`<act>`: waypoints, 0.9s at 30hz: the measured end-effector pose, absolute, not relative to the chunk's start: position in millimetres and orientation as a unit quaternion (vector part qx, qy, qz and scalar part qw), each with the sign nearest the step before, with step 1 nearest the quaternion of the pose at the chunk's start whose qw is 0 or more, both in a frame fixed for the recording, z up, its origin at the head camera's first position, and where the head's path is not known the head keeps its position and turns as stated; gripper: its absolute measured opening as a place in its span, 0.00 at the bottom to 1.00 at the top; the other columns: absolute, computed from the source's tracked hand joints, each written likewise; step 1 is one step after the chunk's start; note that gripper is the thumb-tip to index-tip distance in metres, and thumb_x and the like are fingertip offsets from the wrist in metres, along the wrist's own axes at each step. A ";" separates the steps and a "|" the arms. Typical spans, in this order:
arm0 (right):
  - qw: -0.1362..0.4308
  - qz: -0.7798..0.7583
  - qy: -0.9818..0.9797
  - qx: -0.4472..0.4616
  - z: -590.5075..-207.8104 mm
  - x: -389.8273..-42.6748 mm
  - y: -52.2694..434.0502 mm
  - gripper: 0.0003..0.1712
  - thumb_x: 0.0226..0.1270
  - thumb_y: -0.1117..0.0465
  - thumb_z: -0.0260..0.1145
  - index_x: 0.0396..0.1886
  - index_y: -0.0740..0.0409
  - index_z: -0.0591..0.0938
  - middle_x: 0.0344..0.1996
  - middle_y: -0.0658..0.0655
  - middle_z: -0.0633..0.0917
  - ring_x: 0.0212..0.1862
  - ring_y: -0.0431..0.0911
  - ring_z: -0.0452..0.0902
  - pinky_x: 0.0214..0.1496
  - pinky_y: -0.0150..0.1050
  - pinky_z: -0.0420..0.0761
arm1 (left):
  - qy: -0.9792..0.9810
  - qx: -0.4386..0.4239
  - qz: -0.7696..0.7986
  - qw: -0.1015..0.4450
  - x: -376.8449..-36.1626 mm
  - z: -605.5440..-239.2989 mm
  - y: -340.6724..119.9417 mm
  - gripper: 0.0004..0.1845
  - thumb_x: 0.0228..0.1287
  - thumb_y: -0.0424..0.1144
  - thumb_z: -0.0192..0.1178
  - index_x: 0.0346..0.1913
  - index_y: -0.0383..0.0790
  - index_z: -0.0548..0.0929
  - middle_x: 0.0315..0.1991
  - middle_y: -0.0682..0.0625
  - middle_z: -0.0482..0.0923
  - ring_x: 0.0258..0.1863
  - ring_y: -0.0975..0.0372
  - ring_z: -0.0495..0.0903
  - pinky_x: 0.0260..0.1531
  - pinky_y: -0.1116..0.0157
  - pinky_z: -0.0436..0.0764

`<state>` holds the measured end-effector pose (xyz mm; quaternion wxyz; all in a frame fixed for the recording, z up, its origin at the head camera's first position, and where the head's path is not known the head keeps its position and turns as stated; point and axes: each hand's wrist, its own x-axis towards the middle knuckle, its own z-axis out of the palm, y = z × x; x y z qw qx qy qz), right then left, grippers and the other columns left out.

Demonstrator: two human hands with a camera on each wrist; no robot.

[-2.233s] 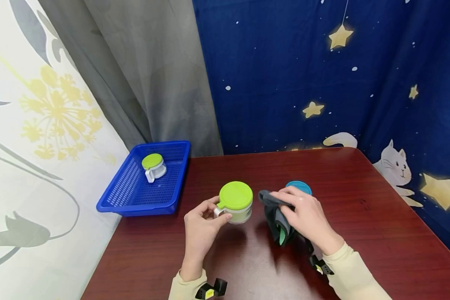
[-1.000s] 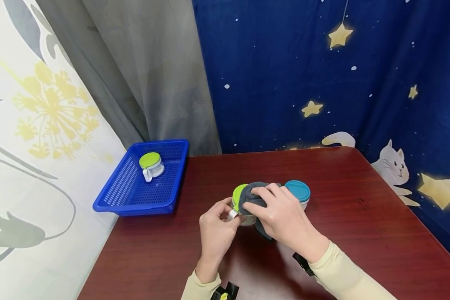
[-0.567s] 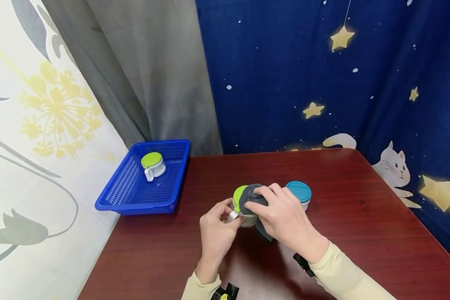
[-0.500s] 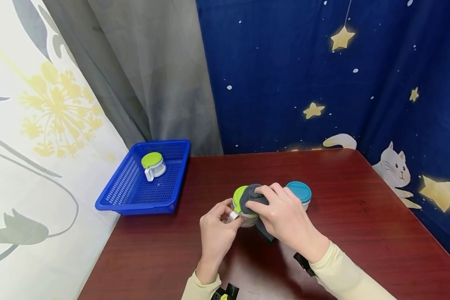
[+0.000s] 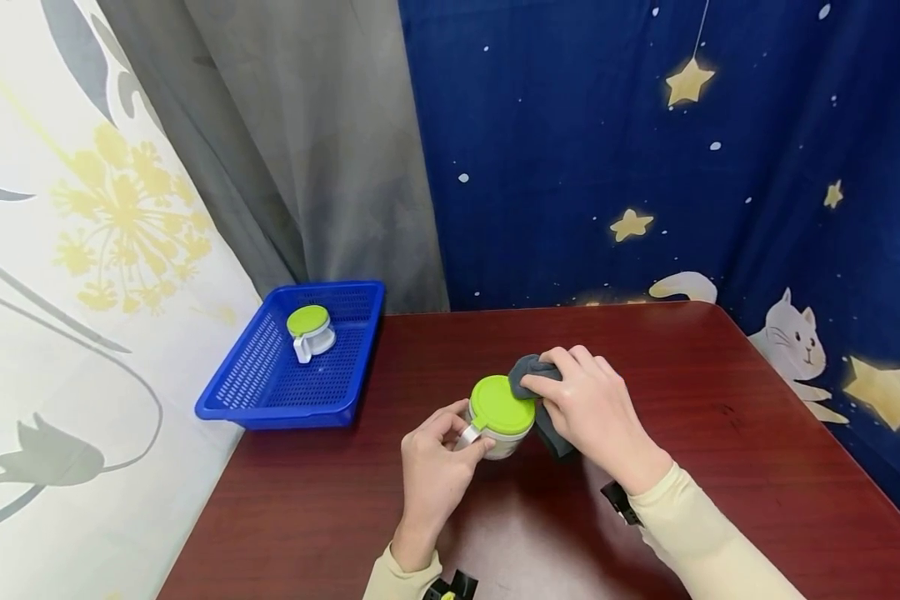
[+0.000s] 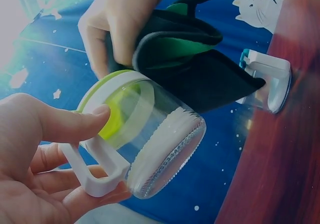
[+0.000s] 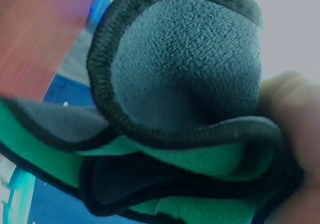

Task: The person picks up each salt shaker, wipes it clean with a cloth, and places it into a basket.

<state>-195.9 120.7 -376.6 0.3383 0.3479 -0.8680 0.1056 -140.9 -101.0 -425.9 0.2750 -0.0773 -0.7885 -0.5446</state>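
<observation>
My left hand [image 5: 437,467] grips the white handle of a clear seasoning jar [image 6: 165,134] with a lime-green lid [image 5: 502,406]. The jar is held tilted above the table, and white contents show along its base in the left wrist view. My right hand [image 5: 592,407] pinches a folded grey cloth [image 5: 534,379] with a green underside, its edge right at the far right rim of the lid. Close up in the right wrist view, the cloth [image 7: 185,64] fills most of the frame. A second jar with a blue lid [image 6: 267,79] stands on the table, hidden behind my right hand in the head view.
A blue plastic basket [image 5: 270,417] stands at the table's back left. Inside it sits another jar with a green lid [image 5: 308,320]. The dark red wooden table [image 5: 720,467] meets curtains along its back edge.
The cloth and my right hand have moved up and right, off the middle of the lid to its far rim, uncovering most of the green lid. My right hand now covers the blue-lidded jar.
</observation>
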 end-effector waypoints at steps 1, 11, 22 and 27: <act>0.338 0.106 -0.870 0.343 -377.1 -197.1 122.1 0.17 0.56 0.61 0.77 0.47 0.44 0.90 0.47 0.56 0.81 0.47 0.53 0.74 0.41 0.47 0.80 | -0.787 -0.078 -0.548 0.273 -140.9 -426.2 -100.8 0.19 0.38 0.29 0.82 0.23 0.46 0.79 0.48 0.55 0.86 0.46 0.64 0.86 0.35 0.67 0.85; 0.338 0.113 -0.871 0.338 -381.9 -198.2 123.7 0.18 0.58 0.61 0.76 0.49 0.43 0.89 0.47 0.57 0.80 0.47 0.53 0.73 0.42 0.47 0.80 | -0.789 -0.074 -0.547 0.268 -140.7 -424.9 -98.0 0.19 0.39 0.30 0.82 0.23 0.47 0.79 0.49 0.55 0.86 0.46 0.63 0.86 0.35 0.67 0.85; 0.347 0.107 -0.853 0.375 -379.9 -192.5 117.3 0.16 0.60 0.62 0.72 0.48 0.47 0.89 0.48 0.58 0.83 0.47 0.53 0.75 0.42 0.48 0.80 | -0.808 -0.094 -0.504 0.290 -140.6 -423.8 -95.6 0.19 0.38 0.30 0.83 0.23 0.47 0.78 0.49 0.55 0.86 0.44 0.61 0.87 0.31 0.65 0.85; 0.351 0.105 -0.841 0.398 -377.3 -182.3 106.8 0.16 0.59 0.61 0.72 0.48 0.45 0.89 0.47 0.57 0.84 0.44 0.51 0.76 0.40 0.46 0.81 | -0.821 -0.107 -0.471 0.303 -140.7 -425.0 -94.0 0.20 0.36 0.30 0.84 0.22 0.46 0.78 0.48 0.53 0.86 0.39 0.62 0.87 0.27 0.69 0.83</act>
